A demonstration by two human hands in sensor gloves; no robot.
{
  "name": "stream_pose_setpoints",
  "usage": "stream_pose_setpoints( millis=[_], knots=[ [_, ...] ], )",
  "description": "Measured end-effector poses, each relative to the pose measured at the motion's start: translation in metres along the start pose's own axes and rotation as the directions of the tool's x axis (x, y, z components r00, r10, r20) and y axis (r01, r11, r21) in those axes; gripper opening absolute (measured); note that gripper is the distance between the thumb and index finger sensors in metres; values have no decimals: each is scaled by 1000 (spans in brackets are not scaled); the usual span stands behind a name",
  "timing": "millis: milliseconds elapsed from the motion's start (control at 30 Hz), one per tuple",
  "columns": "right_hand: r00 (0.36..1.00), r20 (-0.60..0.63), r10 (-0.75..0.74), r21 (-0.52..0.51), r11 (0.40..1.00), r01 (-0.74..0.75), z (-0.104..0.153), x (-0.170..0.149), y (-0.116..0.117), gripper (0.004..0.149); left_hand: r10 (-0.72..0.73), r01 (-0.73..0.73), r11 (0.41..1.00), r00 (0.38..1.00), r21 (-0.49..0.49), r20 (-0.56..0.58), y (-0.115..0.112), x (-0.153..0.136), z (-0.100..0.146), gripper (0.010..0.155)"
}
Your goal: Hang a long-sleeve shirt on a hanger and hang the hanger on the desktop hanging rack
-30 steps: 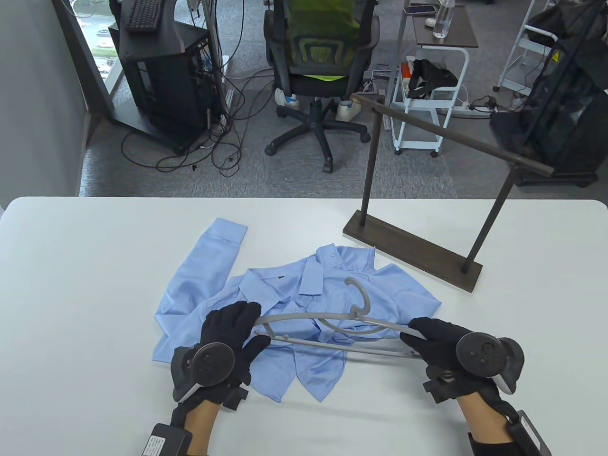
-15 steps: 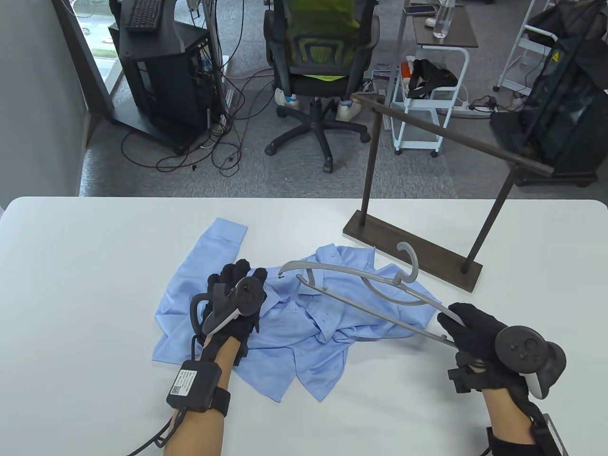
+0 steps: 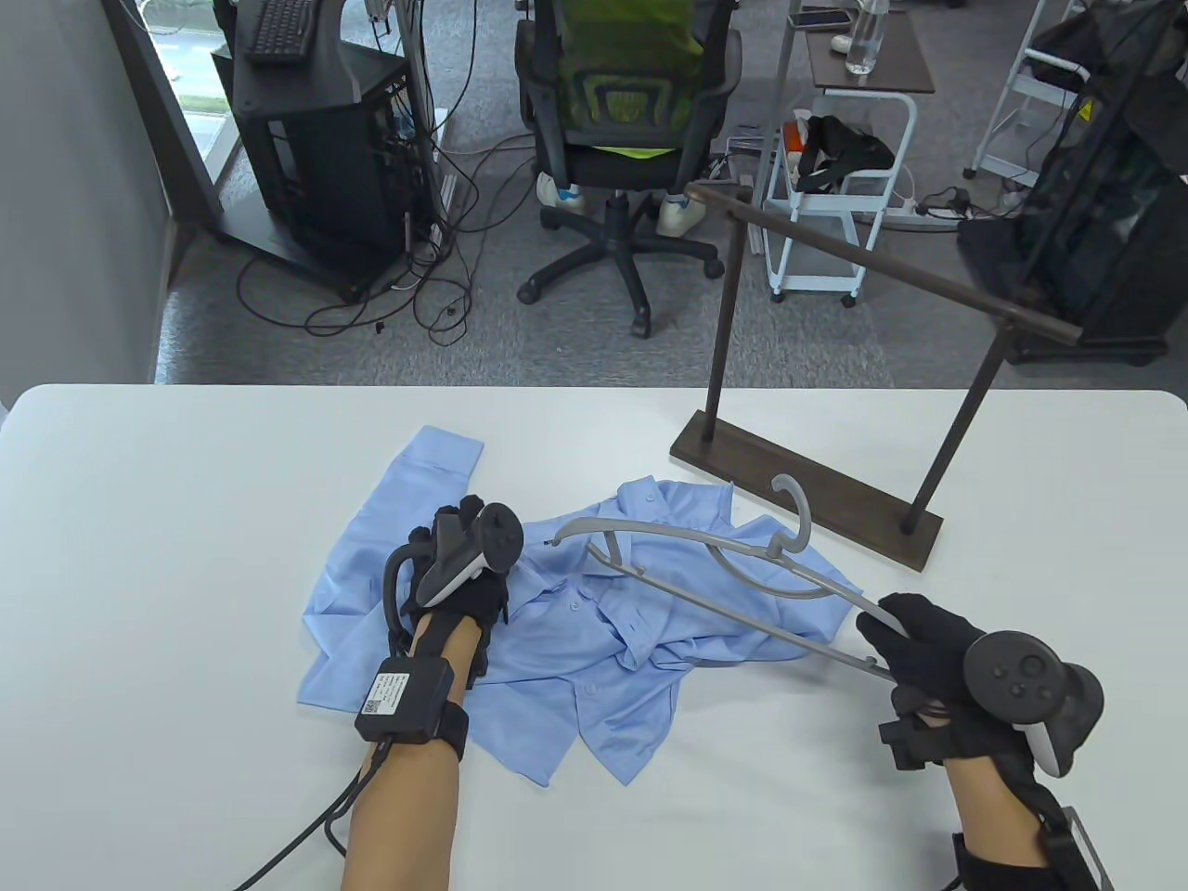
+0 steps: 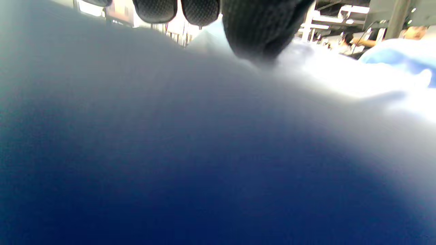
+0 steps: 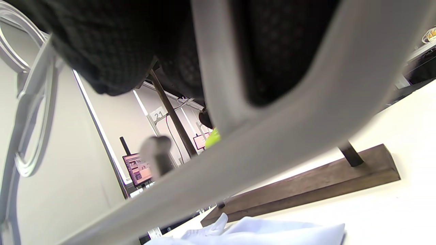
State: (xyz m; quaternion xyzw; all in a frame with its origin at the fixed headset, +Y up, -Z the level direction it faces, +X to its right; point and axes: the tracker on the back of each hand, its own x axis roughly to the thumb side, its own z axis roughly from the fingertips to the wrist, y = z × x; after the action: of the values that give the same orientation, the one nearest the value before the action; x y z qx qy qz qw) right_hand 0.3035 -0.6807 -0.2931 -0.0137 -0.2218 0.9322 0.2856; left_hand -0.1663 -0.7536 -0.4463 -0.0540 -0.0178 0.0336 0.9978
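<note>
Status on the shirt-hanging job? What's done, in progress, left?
Done: nothing finished; the light blue long-sleeve shirt lies crumpled on the white table. In hand: the right hand grips one end of the grey plastic hanger above the shirt; the left hand rests on the fabric near the collar. Left: thread hanger into shirt, then hook it on the dark brown desktop rack, whose bar is bare.

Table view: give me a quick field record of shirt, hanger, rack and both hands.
shirt: light blue shirt, crumpled flat on the white table
hanger: grey hanger, raised over the shirt, not inserted
rack: brown rack at the table's far right, bar bare
left hand: left hand on the shirt near the collar; grip unclear
right hand: right hand grips the hanger's end
</note>
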Motion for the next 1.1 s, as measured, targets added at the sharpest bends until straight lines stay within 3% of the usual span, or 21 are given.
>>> stream_pose_setpoints(
  millis=[200, 433, 567, 700, 800, 1100],
  knots=[
    [1000, 12, -27, -19, 999, 27, 0, 1, -5, 46, 6, -26, 982, 994, 185, 107, 37, 9, 36, 44],
    [994, 52, -94, -30, 995, 96, 2, 1, -10, 45, 18, -126, 897, 968, 423, 249, 68, 13, 108, 42],
    [988, 76, -131, -28, 991, 134, 1, 3, -13, 45, 37, -174, 852, 961, 494, 275, 66, 10, 143, 42],
    [982, 107, -158, -15, 987, 160, 1, 6, -15, 45, 70, -224, 816, 953, 533, 294, 57, 4, 163, 41],
    [978, 124, -168, 3, 986, 169, 1, 8, -14, 44, 89, -258, 777, 948, 574, 306, 46, -3, 170, 41],
    [975, 178, -131, 50, 991, 124, 2, 15, -5, 43, 100, -281, 768, 940, 576, 326, 40, -13, 178, 41]
  ],
)
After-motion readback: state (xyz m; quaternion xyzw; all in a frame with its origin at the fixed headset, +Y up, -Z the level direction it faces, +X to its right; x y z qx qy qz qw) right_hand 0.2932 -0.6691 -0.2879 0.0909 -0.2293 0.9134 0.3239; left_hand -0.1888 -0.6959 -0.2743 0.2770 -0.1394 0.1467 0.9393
